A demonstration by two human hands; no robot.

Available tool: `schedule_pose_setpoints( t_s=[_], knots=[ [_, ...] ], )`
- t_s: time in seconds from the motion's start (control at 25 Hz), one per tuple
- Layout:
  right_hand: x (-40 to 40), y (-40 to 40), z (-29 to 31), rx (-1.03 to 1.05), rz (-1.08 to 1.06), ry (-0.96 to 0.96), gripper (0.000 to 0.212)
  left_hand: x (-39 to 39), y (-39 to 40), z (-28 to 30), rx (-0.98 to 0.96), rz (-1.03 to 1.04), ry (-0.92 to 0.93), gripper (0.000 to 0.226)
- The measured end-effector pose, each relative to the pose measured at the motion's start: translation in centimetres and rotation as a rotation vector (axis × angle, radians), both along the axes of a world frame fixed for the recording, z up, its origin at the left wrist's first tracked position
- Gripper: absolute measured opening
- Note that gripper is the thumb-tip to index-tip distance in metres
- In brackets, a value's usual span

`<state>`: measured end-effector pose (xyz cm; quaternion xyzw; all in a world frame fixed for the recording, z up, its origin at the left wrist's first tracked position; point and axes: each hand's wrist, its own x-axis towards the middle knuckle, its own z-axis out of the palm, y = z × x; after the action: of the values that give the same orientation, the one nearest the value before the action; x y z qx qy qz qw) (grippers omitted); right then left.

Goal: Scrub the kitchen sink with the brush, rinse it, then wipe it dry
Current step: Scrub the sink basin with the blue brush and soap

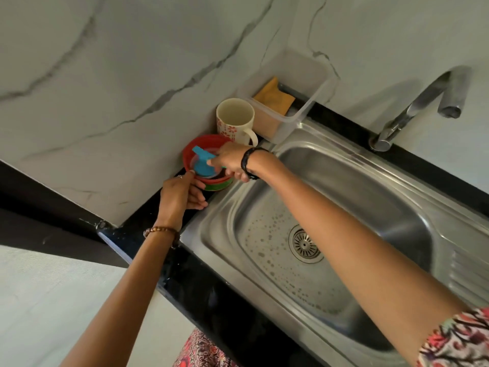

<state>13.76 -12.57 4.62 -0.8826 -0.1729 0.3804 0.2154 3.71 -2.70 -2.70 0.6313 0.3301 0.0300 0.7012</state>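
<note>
The steel sink (370, 197) fills the right half of the view, with soapy spots on its floor around the drain (305, 244). A round red tub (205, 148) stands on the black counter at the sink's far left corner. My right hand (232, 161) grips a blue brush (203, 162) whose head is down inside the tub. My left hand (182, 193) holds the near side of the red tub, thumb on its rim.
A cream mug with red flowers (234, 120) stands behind the tub. A clear plastic box (291, 102) holding an orange cloth sits beside it against the marble wall. The chrome tap (423, 102) rises at the far right, its spout over the sink. Black counter edge (185, 282) runs along the front.
</note>
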Motion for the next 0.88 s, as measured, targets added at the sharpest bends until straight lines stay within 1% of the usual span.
schedule_pose_setpoints(
  t_s=[0.04, 0.08, 0.12, 0.16, 0.24, 0.32, 0.36, 0.48, 0.52, 0.6, 0.68, 0.72, 0.76, 0.84, 0.88],
  knots=[
    [0.3, 0.2, 0.5, -0.096, 0.047, -0.074, 0.029, 0.0, 0.0, 0.0, -0.010, 0.005, 0.006, 0.041],
    [0.5, 0.2, 0.7, -0.167, 0.071, -0.208, 0.031, 0.0, 0.0, 0.1, -0.014, 0.005, 0.013, 0.040],
    [0.7, 0.3, 0.2, -0.181, 0.103, -0.331, 0.032, 0.0, 0.1, 0.1, -0.017, 0.000, 0.016, 0.040],
    [0.7, 0.5, -0.6, -0.149, 0.116, -0.369, 0.035, -0.1, 0.1, 0.1, -0.018, -0.006, 0.019, 0.040],
    [0.2, 0.7, -1.9, -0.038, 0.130, -0.311, 0.041, -0.1, 0.1, 0.3, -0.011, -0.014, 0.030, 0.039],
    [-0.2, -0.2, -1.8, 0.047, 0.141, -0.277, 0.039, -0.1, 0.0, 0.3, -0.005, -0.015, 0.040, 0.039],
    [-0.4, -1.2, -1.4, 0.104, 0.120, -0.297, 0.036, -0.2, 0.0, 0.3, -0.002, -0.013, 0.041, 0.040],
    [-2.0, -6.0, 0.9, 0.301, -0.057, -0.354, 0.029, -0.9, -1.2, 0.1, 0.039, 0.033, -0.005, 0.043],
    [-3.0, -8.3, 1.7, 0.316, -0.101, -0.352, 0.025, -1.3, -2.1, 0.0, 0.069, 0.044, -0.029, 0.044],
    [-5.1, -13.3, 2.0, 0.233, -0.163, -0.309, 0.018, -2.4, -4.9, -0.3, 0.118, -0.015, -0.053, 0.045],
    [-6.9, -18.4, 0.9, 0.018, -0.190, -0.219, 0.017, -3.4, -8.6, -0.9, 0.157, -0.218, -0.047, 0.043],
    [-7.6, -20.7, -0.1, -0.128, -0.173, -0.153, 0.017, -3.9, -10.6, -1.5, 0.197, -0.374, -0.038, 0.039],
    [-8.3, -22.6, -1.1, -0.269, -0.140, -0.066, 0.018, -4.3, -12.4, -2.1, 0.270, -0.564, -0.023, 0.034],
    [-9.2, -25.9, -3.3, -0.500, -0.044, 0.153, 0.029, -5.1, -15.9, -3.6, 0.431, -1.019, 0.043, 0.024],
    [-9.4, -27.4, -4.1, -0.586, -0.005, 0.265, 0.034, -5.6, -17.5, -4.2, 0.459, -1.236, 0.078, 0.023]
  ],
)
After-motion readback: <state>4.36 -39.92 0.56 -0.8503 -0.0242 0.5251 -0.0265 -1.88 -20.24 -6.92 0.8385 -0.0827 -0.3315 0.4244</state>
